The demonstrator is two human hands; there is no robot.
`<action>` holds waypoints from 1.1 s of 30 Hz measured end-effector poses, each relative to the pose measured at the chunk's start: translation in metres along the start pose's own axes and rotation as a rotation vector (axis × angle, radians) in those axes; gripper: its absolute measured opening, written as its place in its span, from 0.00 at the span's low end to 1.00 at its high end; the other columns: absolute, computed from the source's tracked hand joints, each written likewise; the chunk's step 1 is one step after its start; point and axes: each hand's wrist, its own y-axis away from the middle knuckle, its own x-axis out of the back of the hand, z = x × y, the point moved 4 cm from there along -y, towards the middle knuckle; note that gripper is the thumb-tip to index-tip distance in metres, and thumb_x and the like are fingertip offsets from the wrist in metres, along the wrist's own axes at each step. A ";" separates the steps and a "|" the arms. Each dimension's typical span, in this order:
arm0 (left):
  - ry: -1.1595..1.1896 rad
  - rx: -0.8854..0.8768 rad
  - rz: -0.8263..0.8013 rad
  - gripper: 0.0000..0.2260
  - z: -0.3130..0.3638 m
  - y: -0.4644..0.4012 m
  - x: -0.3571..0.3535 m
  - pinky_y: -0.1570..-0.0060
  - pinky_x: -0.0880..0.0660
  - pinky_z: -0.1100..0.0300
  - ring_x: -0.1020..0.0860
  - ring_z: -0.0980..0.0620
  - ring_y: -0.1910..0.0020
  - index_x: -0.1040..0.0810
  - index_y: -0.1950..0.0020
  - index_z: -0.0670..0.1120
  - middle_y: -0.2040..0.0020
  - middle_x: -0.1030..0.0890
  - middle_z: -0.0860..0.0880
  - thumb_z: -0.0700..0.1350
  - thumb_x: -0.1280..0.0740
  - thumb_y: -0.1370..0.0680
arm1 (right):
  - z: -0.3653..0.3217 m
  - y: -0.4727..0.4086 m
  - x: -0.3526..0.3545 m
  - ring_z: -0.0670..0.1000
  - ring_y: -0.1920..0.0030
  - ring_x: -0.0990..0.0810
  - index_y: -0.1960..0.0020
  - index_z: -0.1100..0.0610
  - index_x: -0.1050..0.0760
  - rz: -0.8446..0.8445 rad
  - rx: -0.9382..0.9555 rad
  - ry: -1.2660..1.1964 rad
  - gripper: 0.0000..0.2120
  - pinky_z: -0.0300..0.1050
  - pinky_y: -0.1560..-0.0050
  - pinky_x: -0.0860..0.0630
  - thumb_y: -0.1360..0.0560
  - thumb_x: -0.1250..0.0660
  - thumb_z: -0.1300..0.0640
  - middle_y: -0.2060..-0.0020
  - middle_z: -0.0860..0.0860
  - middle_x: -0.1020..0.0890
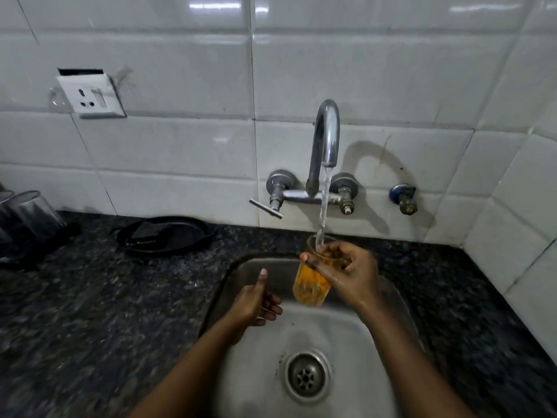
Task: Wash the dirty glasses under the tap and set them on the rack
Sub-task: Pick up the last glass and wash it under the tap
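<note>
A glass (311,285) with orange residue inside is held upright under the running tap (327,137), and the water stream falls into its mouth. My right hand (351,274) grips the glass near its rim, fingers curled round it. My left hand (256,300) hovers just left of the glass over the steel sink (346,336), thumb up and fingers loosely curled, holding nothing. Two clear glasses (33,212) stand upside down at the far left on a dark rack or mat.
A black round tray (165,235) lies on the dark granite counter (90,312) behind the sink's left side. The tap lever (266,208) sticks out to the left. A wall socket (90,96) is on the tiles. The drain (306,377) sits in the basin.
</note>
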 end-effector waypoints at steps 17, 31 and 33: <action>0.048 0.004 -0.064 0.16 -0.074 0.041 -0.011 0.70 0.33 0.65 0.24 0.53 0.68 0.22 0.60 0.43 0.65 0.19 0.47 0.51 0.41 0.21 | 0.097 0.036 -0.063 0.53 0.55 0.20 0.44 0.55 0.24 -0.136 -0.835 -0.880 0.33 0.49 0.57 0.21 0.38 0.34 0.31 0.58 0.53 0.17; 0.039 -0.029 -0.017 0.10 -0.056 0.032 -0.005 0.67 0.32 0.64 0.24 0.53 0.66 0.23 0.59 0.44 0.63 0.19 0.47 0.44 0.40 0.20 | 0.117 0.033 -0.070 0.51 0.65 0.20 0.58 0.56 0.20 -0.267 -1.021 -0.806 0.03 0.47 0.54 0.22 0.32 0.29 0.59 0.67 0.53 0.18; 0.032 -0.126 0.047 0.09 -0.034 0.022 -0.002 0.66 0.29 0.62 0.22 0.52 0.65 0.23 0.59 0.46 0.62 0.18 0.47 0.44 0.39 0.21 | 0.111 0.024 -0.061 0.49 0.66 0.19 0.53 0.60 0.20 -0.270 -0.933 -0.521 0.06 0.46 0.60 0.21 0.30 0.30 0.61 0.69 0.51 0.17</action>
